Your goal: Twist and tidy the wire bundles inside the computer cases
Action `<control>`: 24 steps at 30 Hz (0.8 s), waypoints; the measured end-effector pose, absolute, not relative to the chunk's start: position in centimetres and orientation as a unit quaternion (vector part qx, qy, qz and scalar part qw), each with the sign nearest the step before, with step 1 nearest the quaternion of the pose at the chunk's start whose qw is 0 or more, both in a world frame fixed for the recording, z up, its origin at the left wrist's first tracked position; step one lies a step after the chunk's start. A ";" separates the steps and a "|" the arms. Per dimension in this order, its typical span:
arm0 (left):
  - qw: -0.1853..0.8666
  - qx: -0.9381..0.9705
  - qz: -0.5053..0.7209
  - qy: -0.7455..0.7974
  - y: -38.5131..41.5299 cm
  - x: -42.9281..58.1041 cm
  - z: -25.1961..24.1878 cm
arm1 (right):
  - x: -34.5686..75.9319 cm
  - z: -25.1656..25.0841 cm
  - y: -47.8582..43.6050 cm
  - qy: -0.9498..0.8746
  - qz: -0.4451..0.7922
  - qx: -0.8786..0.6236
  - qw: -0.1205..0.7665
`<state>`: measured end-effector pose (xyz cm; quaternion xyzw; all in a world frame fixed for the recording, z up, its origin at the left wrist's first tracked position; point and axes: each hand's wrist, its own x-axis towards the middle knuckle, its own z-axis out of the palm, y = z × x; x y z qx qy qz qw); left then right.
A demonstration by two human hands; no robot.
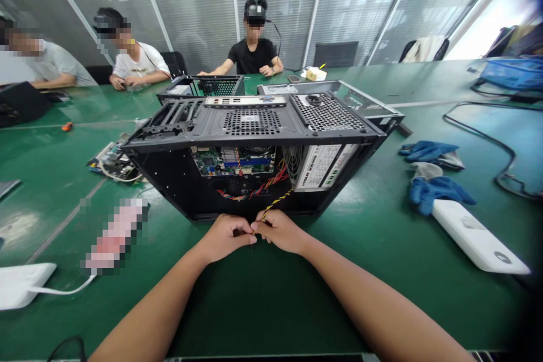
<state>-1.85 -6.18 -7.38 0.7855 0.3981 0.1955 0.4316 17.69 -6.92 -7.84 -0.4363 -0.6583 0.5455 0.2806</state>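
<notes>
A black computer case [169, 178] stands on the green table with an open side toward me. Inside it I see a motherboard [206, 163], a power supply [324, 167] with a white label, and a loose bundle of coloured wires [271, 182]. A yellow-and-black twisted cable [279, 201] runs out from beside the power supply to my fingers. My left hand [224, 237] pinches the cable's end at the case's near edge. Close against it, my right hand [283, 232] grips the same cable. The fingers cover most of the cable's end.
Circuit boards with wires [114, 161] lie left of the case. A phone [116, 235] is cabled to a white power bank [25, 285]. Blue gloves [439, 189] and another white power bank [479, 237] lie right. More case parts [369, 99] stand behind; several people sit across the table.
</notes>
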 end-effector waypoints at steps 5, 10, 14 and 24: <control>0.443 0.791 0.185 0.379 -6.2 -1.7 -7.3 | 17.7 -8.0 -6.9 -0.661 0.546 -0.435 0.275; 0.448 0.798 0.179 0.361 -6.1 -1.7 -7.0 | 17.7 -8.1 -6.9 -0.666 0.545 -0.431 0.270; 0.455 0.785 0.179 0.380 -6.1 -1.8 -7.1 | 17.7 -7.8 -6.9 -0.662 0.547 -0.435 0.270; 0.432 0.794 0.187 0.385 -6.2 -1.7 -7.2 | 17.7 -7.8 -7.0 -0.659 0.542 -0.437 0.284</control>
